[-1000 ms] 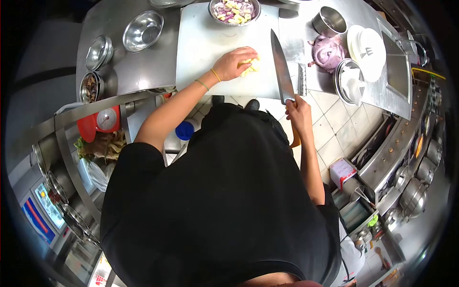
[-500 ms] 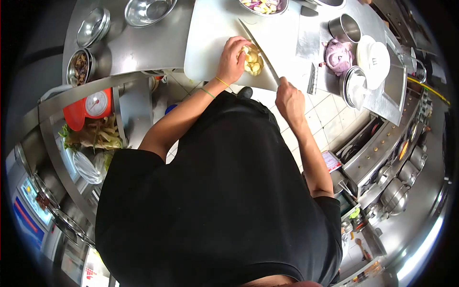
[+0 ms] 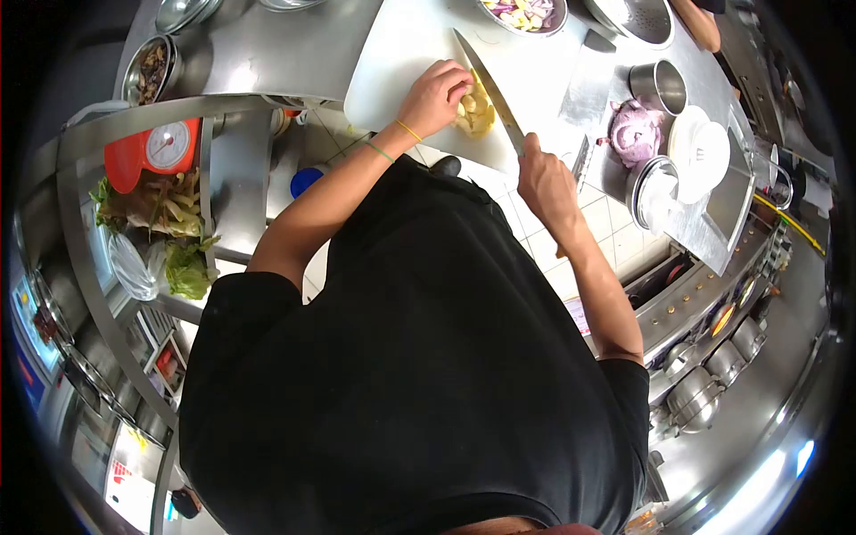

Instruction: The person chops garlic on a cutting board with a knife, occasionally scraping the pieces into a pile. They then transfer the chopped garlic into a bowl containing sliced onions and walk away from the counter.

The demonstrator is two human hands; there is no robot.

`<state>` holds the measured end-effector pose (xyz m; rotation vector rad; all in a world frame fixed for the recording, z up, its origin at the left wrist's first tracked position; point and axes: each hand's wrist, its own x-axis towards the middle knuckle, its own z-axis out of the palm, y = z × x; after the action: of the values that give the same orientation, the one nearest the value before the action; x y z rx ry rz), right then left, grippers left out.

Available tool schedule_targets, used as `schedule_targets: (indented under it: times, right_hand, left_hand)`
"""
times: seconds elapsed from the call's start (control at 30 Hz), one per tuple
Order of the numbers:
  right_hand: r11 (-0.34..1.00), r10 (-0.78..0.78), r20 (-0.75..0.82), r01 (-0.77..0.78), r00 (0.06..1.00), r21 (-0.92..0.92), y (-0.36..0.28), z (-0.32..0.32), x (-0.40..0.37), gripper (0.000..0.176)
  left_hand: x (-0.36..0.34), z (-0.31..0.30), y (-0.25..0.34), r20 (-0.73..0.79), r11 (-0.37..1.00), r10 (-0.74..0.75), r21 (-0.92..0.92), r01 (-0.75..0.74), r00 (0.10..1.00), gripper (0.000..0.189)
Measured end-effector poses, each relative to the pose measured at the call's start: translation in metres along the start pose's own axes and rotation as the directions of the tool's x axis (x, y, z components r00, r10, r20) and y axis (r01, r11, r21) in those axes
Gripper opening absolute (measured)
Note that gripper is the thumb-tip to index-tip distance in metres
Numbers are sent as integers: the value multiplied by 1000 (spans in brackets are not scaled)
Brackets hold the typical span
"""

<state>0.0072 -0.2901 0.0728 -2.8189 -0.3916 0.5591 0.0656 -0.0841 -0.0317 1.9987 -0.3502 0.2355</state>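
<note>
On the white cutting board (image 3: 397, 58) lies a small heap of pale yellow slices (image 3: 479, 116) with darker yellow edges, like sliced ginger. My left hand (image 3: 434, 96) has its fingers curled over the left side of the heap, fingertips on the slices and partly hiding them. A long kitchen knife (image 3: 489, 82) is gripped by its handle in my right hand (image 3: 546, 181). Its blade slants away up the board, along the right side of the slices, with the tip past the heap.
A metal bowl (image 3: 560, 20) of cut purple and pale pieces stands beyond the board. On the right are a broad metal blade (image 3: 590, 76), a steel pot (image 3: 658, 86), a purple bundle (image 3: 635, 134) and white lids (image 3: 704, 160). Another person's arm (image 3: 698, 22) shows at far right.
The view has shifted, so the table sits higher in it. My left fingers have drawn in more tightly over the slices; the knife stays beside them. Another person's arm has appeared at upper right.
</note>
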Motion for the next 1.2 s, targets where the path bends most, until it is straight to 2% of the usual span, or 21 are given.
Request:
schedule_targets:
  times: [0.07,0.2,0.3,0.43,0.53,0.57,0.63,0.77,0.83,0.97,1.03,1.13,1.2]
  right_hand:
    - [998,14,-62,-10,998,55,8,33,6,12]
    - [997,-10,-103,17,995,69,-2,31,40,13]
    - [998,-25,-13,26,1000,50,-10,1,43,13]
    - [997,75,67,-75,995,5,-27,-11,6,16]
    - [994,91,-30,-89,995,68,-14,42,14,14]
    - [991,90,-76,-82,993,107,-17,44,21,15]
    - [996,76,-95,-71,993,59,-17,41,36,16]
    - [998,17,-64,-13,998,58,-28,-5,38,16]
    - [994,109,88,-109,990,-3,-40,-26,26,11]
    - [986,169,94,-169,981,-9,-41,3,5,15]
    - [991,128,-34,-127,991,51,-23,48,13,16]
    - [992,104,-73,-98,992,79,-26,44,33,16]
    - [989,110,-34,-106,993,99,-33,22,37,15]
  left_hand:
    - [1,0,1,-27,998,63,12,-63,998,13]
    - [-4,1,-1,-21,998,63,-5,-64,998,14]
    - [1,-1,-1,-24,998,8,-59,-9,1000,14]
    - [-2,-3,-1,-17,997,70,-28,-70,997,17]
    - [-5,-4,-2,32,994,109,20,-110,994,19]
    - [-4,-3,-2,50,989,135,54,-138,990,21]
    - [0,-5,-5,56,990,134,42,-137,989,21]
    - [-3,-11,1,87,991,134,-19,-132,987,23]
    - [-4,-10,-2,102,991,134,-6,-134,986,23]
    - [-4,-6,0,92,992,109,48,-114,990,20]
    - [-6,-6,1,77,993,101,51,-105,992,20]
    - [-6,-7,-3,71,993,103,54,-107,992,18]
    - [-4,-7,-6,23,989,136,-54,-135,990,16]
